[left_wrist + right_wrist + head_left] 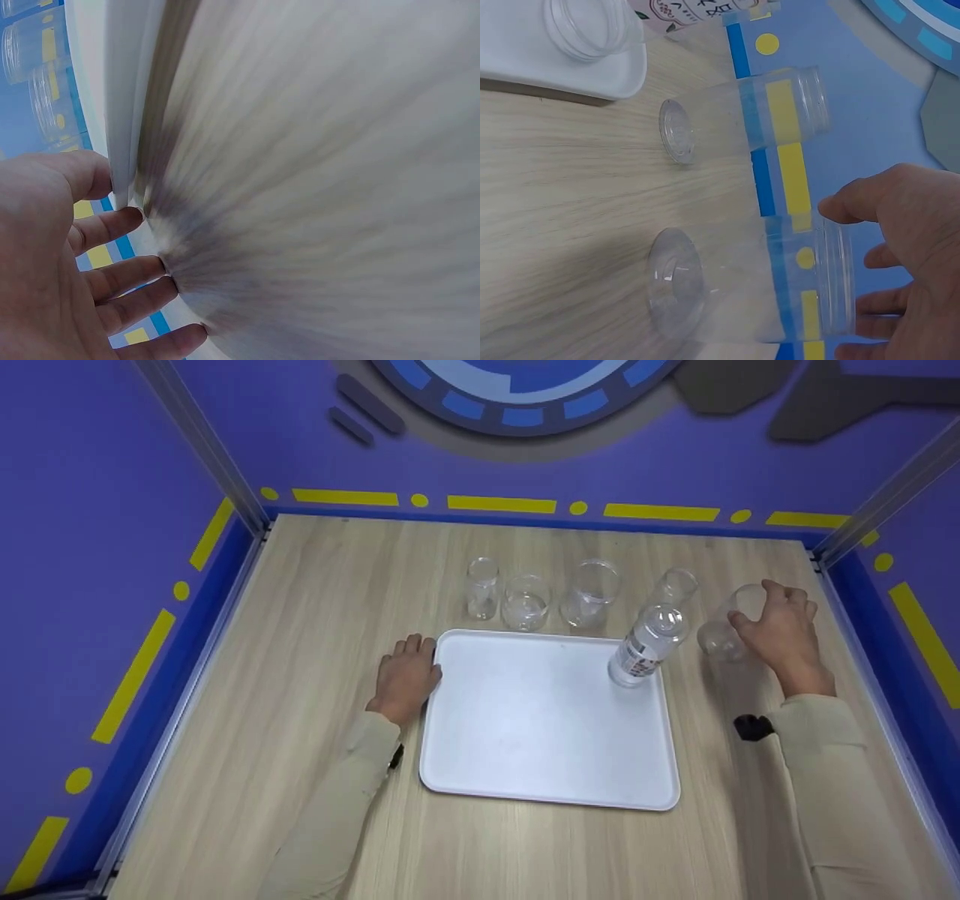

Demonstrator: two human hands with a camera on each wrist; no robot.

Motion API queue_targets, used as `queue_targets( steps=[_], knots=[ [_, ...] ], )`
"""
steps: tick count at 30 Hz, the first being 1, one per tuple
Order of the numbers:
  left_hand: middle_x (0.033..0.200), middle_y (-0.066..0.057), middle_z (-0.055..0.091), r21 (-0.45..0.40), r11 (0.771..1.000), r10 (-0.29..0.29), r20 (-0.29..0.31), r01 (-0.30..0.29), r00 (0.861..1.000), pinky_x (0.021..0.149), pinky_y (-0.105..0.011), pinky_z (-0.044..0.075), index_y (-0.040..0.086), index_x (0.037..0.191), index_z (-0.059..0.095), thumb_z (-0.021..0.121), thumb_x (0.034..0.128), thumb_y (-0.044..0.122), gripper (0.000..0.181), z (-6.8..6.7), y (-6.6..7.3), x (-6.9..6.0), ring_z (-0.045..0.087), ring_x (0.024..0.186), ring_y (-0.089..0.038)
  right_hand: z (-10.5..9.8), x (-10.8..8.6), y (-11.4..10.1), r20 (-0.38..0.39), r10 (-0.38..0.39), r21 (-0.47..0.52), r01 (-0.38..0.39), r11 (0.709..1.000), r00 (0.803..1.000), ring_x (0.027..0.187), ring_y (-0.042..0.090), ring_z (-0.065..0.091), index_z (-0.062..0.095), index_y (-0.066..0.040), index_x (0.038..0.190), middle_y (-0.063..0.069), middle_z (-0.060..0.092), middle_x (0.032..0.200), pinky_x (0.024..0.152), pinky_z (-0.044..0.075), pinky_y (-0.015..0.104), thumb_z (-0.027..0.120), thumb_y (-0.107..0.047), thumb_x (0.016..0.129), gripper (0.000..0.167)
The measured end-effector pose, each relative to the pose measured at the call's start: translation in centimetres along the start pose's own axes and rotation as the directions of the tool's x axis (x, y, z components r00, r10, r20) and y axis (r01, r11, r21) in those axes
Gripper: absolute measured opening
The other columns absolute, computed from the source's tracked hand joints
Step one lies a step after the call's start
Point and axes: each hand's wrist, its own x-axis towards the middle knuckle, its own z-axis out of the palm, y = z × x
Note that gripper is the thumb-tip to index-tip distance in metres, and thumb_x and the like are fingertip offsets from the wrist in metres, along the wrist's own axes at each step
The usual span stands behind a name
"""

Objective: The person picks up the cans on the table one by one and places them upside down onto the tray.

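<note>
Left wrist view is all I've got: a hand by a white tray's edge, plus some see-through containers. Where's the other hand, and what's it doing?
Observer: In the head view, the right hand is at the mouth of the rightmost clear jar; whether it grips, I can't tell.
Operator: Is anything on the white tray?
Observer: Yes, a labelled clear jar stands near its far right corner.
Operator: And what's beside the jar at the right hand?
Observer: The right wrist view shows a slimmer clear jar standing next to it on the wood-grain table.
</note>
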Motion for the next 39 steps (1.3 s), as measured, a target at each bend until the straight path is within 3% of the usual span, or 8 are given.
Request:
queue_targets(
  steps=[13,22,39],
  knots=[
    [0.140,-0.019,0.055,0.008,0.999,0.038,-0.042,-0.038,0.998,0.092,-0.053,0.053,0.004,0.143,0.057,0.056,0.1092,0.026,0.040,0.09,-0.17,-0.22,0.053,0.125,-0.035,0.09,0.14,0.32,0.013,-0.009,0.006,0.009,1.000,1.000,0.144,0.064,0.016,0.017,0.014,0.161,0.049,0.014,0.157,0.111,0.028,0.075,0.062,-0.031,0.104,0.086],
    [0.143,-0.019,0.053,0.007,1.000,0.030,-0.029,-0.030,0.999,0.093,-0.053,0.052,0.005,0.143,0.056,0.055,0.1099,0.028,0.041,0.01,-0.14,-0.19,0.052,0.127,-0.035,0.27,0.28,0.40,0.022,0.020,0.018,-0.020,1.000,1.000,0.148,0.062,0.013,0.011,0.012,0.163,0.047,0.010,0.160,0.114,0.026,0.075,0.063,-0.033,0.104,0.091],
    [0.139,-0.020,0.055,0.021,0.999,0.049,-0.050,-0.048,0.998,0.090,-0.054,0.054,0.004,0.141,0.057,0.055,0.1096,0.028,0.040,0.07,-0.31,-0.19,0.054,0.124,-0.036,0.23,0.05,0.20,0.001,0.005,0.028,-0.005,1.000,1.000,0.143,0.062,0.017,0.018,0.014,0.161,0.048,0.016,0.155,0.111,0.028,0.075,0.063,-0.033,0.103,0.087]
  ],
)
